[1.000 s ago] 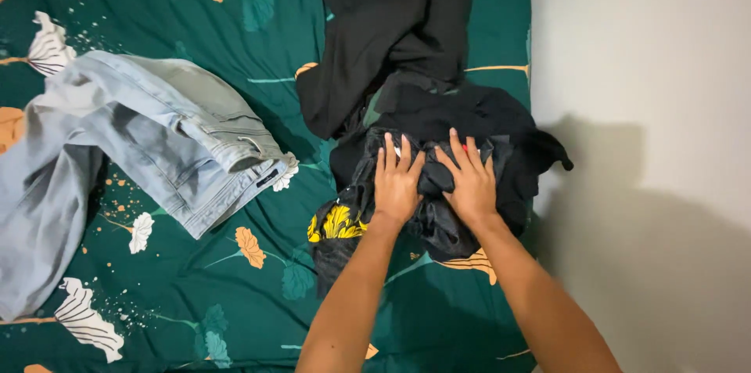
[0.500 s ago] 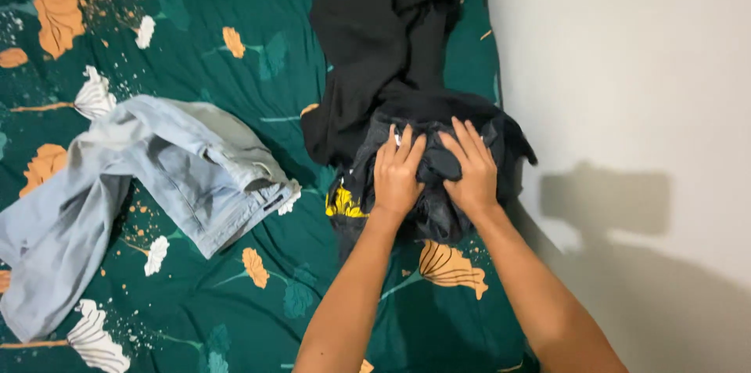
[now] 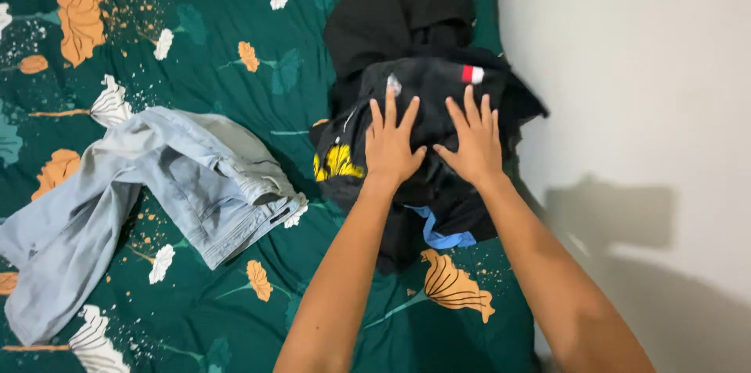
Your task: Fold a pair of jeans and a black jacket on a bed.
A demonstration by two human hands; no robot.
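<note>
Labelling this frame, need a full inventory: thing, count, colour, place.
black clothes pile: one heap, black, with yellow, red-white and blue bits, right side of the bed by the wall
jeans: 1, light blue, crumpled, left of the pile
bedsheet: 1, dark green with orange and white flowers, under everything
wall: white, right edge
left hand: flat on the pile, fingers spread
right hand: flat on the pile, beside the left

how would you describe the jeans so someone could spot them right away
Start with the green flowered bedsheet that fills most of the view. On its left side, apart from the black clothes by the wall, lie the jeans, crumpled: the only pale blue item there.
</note>
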